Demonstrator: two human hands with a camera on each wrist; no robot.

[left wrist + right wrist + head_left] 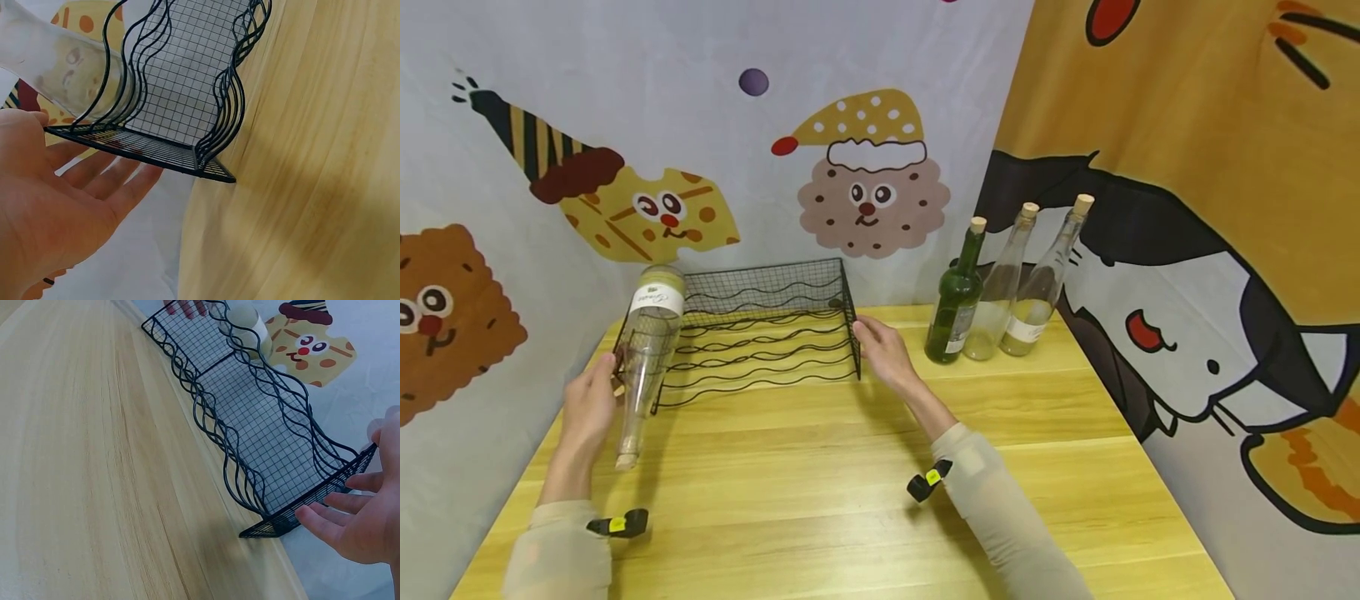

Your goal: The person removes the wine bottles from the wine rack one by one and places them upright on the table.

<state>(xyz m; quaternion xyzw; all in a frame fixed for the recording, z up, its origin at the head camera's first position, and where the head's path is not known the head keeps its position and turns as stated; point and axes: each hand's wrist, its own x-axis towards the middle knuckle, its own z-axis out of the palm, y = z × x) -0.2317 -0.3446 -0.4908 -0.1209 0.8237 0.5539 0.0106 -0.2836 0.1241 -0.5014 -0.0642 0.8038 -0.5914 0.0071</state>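
Observation:
A black wire wine rack (752,350) stands on the table, with wavy bars and mesh back and sides. My left hand (587,404) holds its left end, thumb by the upper edge and fingers along the outside of the side panel (137,147). At the opposite end my right hand (886,354) holds the right side panel (312,497), fingers against its outer face. A clear glass bottle (651,350) with a white label lies across the left part of the rack, its corked neck pointing toward me and sticking out past the front.
To the right of the rack stand a green bottle (957,300), a clear bottle (996,304) and a clear bottle with a white label (1037,300), all corked. Printed cloth (700,100) hangs behind the wooden table (820,500) and along its sides.

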